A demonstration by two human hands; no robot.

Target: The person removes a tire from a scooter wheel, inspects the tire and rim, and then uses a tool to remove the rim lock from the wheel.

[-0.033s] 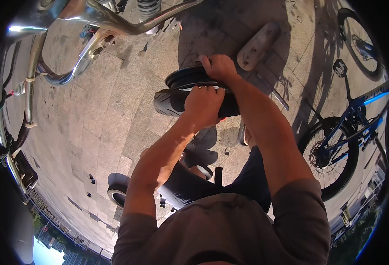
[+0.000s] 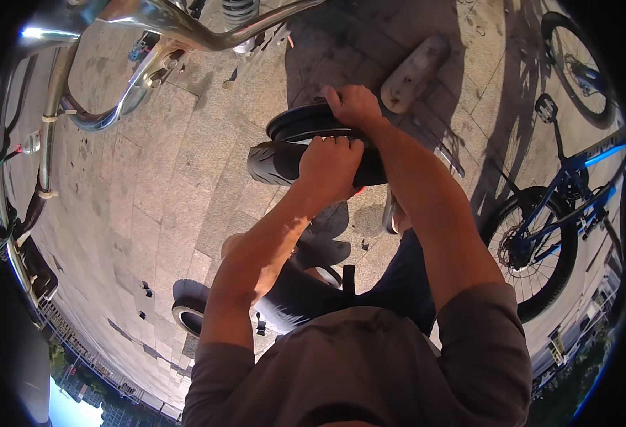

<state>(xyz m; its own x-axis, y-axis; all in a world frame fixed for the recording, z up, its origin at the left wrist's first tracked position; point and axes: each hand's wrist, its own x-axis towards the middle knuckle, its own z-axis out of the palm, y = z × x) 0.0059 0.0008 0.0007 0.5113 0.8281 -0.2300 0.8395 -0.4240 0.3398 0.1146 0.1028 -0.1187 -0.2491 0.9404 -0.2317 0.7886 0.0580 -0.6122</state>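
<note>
Out in front of me, a black tyre (image 2: 274,164) with a grooved tread stands against a black wheel rim (image 2: 306,122), overlapping it. My left hand (image 2: 331,167) is closed over the tyre's upper edge, its knuckles up and its fingertips hidden on the far side. Slightly farther off, my right hand (image 2: 356,108) grips the rim's right end with its thumb pointing up and left. My right wrist and forearm cover the right part of both round pieces. A small bit of red shows beside the left hand, too little to name.
A chrome tubular frame (image 2: 185,28) with a coil spring (image 2: 240,18) fills the upper left. A long pale rounded panel (image 2: 416,75) lies beyond my right hand. At right stands a blue bicycle (image 2: 576,171). Another small tyre (image 2: 188,317) lies by my left elbow.
</note>
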